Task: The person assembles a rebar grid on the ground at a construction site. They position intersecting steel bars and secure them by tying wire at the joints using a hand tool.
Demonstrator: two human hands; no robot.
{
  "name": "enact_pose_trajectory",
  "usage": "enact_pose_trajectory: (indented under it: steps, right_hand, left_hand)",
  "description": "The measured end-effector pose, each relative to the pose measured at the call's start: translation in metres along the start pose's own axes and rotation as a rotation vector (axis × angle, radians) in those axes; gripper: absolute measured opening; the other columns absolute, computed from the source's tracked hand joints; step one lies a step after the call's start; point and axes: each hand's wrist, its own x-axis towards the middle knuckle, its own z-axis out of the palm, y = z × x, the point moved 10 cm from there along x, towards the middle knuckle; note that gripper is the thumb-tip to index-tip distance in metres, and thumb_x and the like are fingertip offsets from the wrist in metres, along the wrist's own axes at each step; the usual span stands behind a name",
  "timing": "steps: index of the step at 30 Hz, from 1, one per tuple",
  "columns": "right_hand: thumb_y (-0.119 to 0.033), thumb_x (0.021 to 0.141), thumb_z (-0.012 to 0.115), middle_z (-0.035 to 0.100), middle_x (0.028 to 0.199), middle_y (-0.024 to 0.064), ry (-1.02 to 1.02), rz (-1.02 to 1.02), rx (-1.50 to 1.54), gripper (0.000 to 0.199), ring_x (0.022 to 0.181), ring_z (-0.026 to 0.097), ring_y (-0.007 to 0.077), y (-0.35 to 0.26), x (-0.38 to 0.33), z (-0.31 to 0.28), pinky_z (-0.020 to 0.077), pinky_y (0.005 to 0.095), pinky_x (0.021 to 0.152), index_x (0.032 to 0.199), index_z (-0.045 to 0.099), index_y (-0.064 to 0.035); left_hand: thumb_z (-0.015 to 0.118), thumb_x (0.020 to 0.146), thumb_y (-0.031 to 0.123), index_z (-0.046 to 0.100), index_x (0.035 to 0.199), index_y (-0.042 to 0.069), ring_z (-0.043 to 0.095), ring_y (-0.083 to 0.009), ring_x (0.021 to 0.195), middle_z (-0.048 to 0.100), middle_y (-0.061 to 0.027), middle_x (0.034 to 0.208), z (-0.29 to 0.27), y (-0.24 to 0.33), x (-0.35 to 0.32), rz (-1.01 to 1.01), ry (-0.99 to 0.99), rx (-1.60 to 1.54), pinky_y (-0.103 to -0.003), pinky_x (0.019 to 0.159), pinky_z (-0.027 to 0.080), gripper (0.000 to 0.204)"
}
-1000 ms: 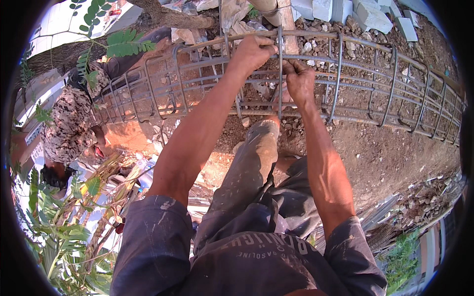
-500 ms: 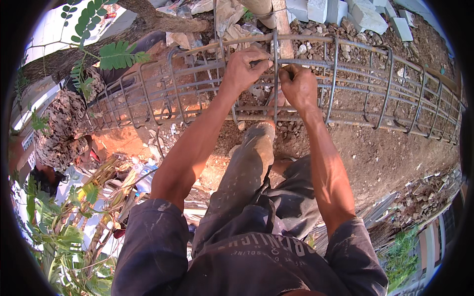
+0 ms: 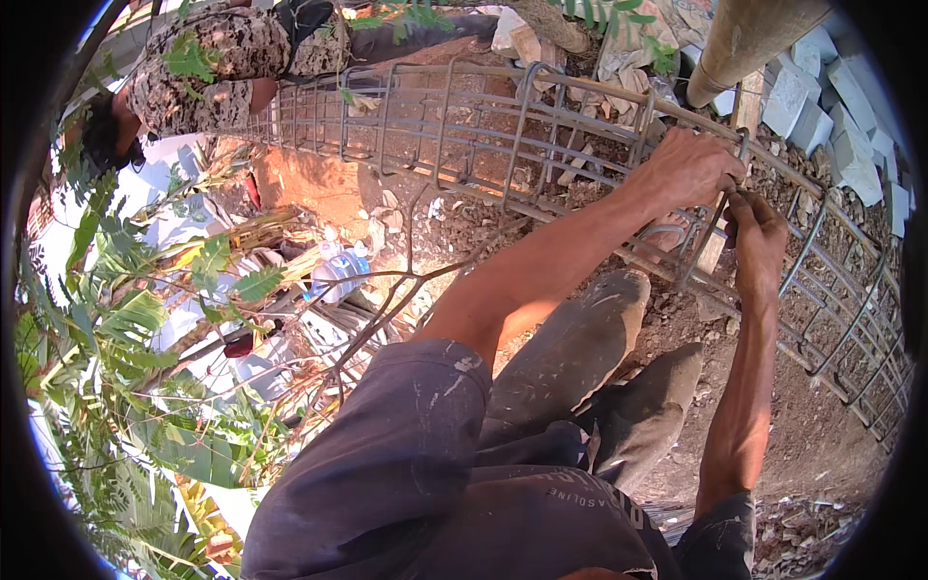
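Observation:
A long cage of steel bars (image 3: 512, 174), crossed by square-bent stirrups, runs across the view above the ground. My left hand (image 3: 688, 169) is closed at the upper bar of the cage, its fingers bent round beside a stirrup (image 3: 704, 237). Just below and to the right, my right hand (image 3: 759, 232) is closed too, thumb and fingers pinched together against the same stirrup. The fingertips of both hands almost meet there. Whatever lies between them is too small or too hidden to make out.
Another person in a patterned shirt (image 3: 208, 72) bends at the cage's far left end. A thick wooden post (image 3: 759, 43) stands beyond my hands, near grey blocks (image 3: 851, 121). Thin branches (image 3: 416, 280) and a plastic bottle (image 3: 338, 271) lie left of my knees.
The view has swung to the left, so the cage and my hands appear farther right and the other person shows more fully. My hands have drawn closer together at the stirrup.

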Motion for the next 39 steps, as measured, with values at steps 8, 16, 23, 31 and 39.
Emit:
enact_pose_trajectory:
  steps: [8,16,23,31,39]
  right_hand:
    - [-0.023,0.091,0.062,0.069,0.105,0.0174,0.015,-0.515,-0.421,0.031,0.093,0.065,0.0309,-0.005,0.016,-0.002,0.0479,0.0395,0.084,0.112,0.065,0.0003]
    - [0.001,0.084,0.065,0.066,0.091,0.0136,0.098,-1.358,-0.859,0.021,0.077,0.063,0.0289,-0.051,-0.030,0.013,0.0508,0.0390,0.068,0.104,0.066,-0.0017]
    - [0.004,0.070,0.065,0.061,0.103,0.0074,0.024,-1.559,-1.084,0.045,0.090,0.060,0.0266,-0.060,-0.034,0.013,0.0498,0.0380,0.074,0.111,0.067,-0.0126]
    - [0.007,0.074,0.059,0.062,0.099,0.0117,-0.144,-1.437,-1.006,0.035,0.088,0.062,0.0318,-0.080,-0.034,0.022,0.0504,0.0414,0.074,0.106,0.065,-0.0083]
    - [-0.010,0.087,0.062,0.064,0.091,0.0200,-0.043,-0.995,-1.226,0.014,0.081,0.062,0.0423,-0.074,-0.002,0.030,0.0485,0.0488,0.068,0.098,0.064,-0.0011]
  left_hand:
    - [0.065,0.079,0.021,0.075,0.086,0.015,0.066,-0.0307,0.084,0.069,-0.0071,0.090,-0.016,-0.007,-0.026,-0.043,0.271,-0.107,-0.044,0.075,0.051,0.013]
    - [0.061,0.082,0.018,0.076,0.088,0.017,0.067,-0.0305,0.081,0.069,-0.0065,0.092,-0.024,0.005,-0.044,-0.021,0.366,-0.110,-0.042,0.073,0.053,0.016]
    - [0.058,0.082,0.011,0.076,0.086,0.015,0.066,-0.0320,0.081,0.067,-0.0077,0.092,-0.016,0.003,-0.037,0.053,0.417,-0.106,-0.044,0.073,0.053,0.018]
    - [0.060,0.073,0.002,0.074,0.099,0.009,0.067,-0.0340,0.082,0.071,-0.0142,0.093,-0.013,-0.017,-0.025,-0.165,0.328,-0.370,-0.043,0.078,0.052,0.031]
    - [0.063,0.068,0.001,0.069,0.115,0.011,0.065,-0.0356,0.092,0.069,-0.0180,0.100,-0.022,-0.012,-0.031,-0.081,0.316,-0.361,-0.043,0.084,0.051,0.048]
